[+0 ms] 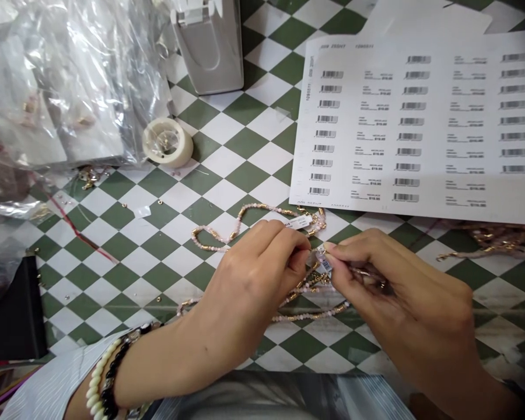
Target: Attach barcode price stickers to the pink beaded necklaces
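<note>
Green-and-white diamonds fill the tabletop (pixel 246 142), and beaded strands (pixel 233 235) curl across its middle! Upper right lies a barcode label sheet (pixel 396 131); over left, a tape roll (pixel 184 146) sits beside plastic bags (pixel 100 70), a gray dispenser (pixel 214 61) near.

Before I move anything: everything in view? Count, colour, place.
Diamond-patterned tabletop: one, green and white, beneath items
Glossy plastic bags: several, clear, upper left
Boxy device: one, grey, upper centre-left
Round tape roll: one, off-white, below device
Printed barcode sheet: one, white, upper right
Beaded necklaces: several, pink and gold, centre and right
Barcode tags: two visible, white, centre
Thin cord: one, red, left
Tiny rings: several, gold, left
Angular panel: one, black, left edge
Beaded bracelets: several, cream and black, lower left
Striped sleeve: one, pale blue, lower left
Left hand: one, centre
Right hand: one, centre-right
</note>
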Demonstrator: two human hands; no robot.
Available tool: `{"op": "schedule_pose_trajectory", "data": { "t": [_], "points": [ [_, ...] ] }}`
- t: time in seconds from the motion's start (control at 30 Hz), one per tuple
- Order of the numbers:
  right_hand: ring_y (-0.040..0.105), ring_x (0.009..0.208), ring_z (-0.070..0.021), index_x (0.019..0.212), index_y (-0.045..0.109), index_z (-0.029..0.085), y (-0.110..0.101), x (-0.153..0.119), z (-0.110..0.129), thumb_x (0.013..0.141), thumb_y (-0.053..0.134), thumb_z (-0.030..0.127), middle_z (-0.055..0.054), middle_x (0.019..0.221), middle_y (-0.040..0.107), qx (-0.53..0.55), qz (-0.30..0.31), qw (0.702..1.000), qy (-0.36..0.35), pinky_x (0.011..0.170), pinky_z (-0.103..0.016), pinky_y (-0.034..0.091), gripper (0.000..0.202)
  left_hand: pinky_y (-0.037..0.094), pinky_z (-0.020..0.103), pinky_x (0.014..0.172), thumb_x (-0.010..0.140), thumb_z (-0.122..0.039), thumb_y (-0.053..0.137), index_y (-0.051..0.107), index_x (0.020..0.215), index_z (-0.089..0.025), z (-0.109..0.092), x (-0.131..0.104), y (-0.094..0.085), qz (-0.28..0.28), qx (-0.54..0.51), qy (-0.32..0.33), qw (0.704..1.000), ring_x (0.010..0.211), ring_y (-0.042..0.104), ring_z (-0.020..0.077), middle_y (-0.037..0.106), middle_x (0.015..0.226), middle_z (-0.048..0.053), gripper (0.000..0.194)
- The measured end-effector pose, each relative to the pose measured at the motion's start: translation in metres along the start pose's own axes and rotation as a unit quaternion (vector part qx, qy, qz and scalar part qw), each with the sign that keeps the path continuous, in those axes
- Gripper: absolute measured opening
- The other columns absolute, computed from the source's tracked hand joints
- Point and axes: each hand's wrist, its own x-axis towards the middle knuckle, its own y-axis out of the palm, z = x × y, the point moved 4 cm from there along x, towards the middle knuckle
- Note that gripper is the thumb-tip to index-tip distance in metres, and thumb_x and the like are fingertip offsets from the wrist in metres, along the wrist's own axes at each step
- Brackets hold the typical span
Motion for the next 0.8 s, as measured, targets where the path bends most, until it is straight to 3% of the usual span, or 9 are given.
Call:
{"op": "schedule_pose_trajectory", "data": {
  "t": [0.5, 0.8],
  "points": [
    [0.062, 0.085, -0.0117, 0.105, 0.058, 0.012, 0.0007, -0.0034, 0.0021, 0.090, 0.062, -0.003, -0.004, 0.088, 0.065, -0.047, 0.019, 0.993, -0.108, 0.076, -0.025, 0.051, 0.022, 0.044, 0.019, 0.067, 0.092, -0.001, 0.062, 0.070, 0.086, -0.005, 0.0002, 0.0034, -0.0008, -0.009, -0.011, -0.013, 1.000, 0.069, 0.052, 0.0079, 0.063, 0.078, 0.002, 0.010],
    [0.064, 0.084, -0.0110, 0.104, 0.061, 0.010, 0.0003, -0.0037, 0.0035, 0.091, 0.062, -0.004, -0.004, 0.086, 0.065, -0.070, 0.002, 0.990, -0.123, 0.074, -0.024, 0.051, 0.019, 0.044, 0.014, 0.066, 0.091, -0.004, 0.065, 0.070, 0.086, -0.008, 0.0025, 0.0064, -0.0006, -0.009, -0.058, -0.047, 0.997, 0.066, 0.052, 0.0050, 0.065, 0.076, 0.000, 0.008]
  ]
}}
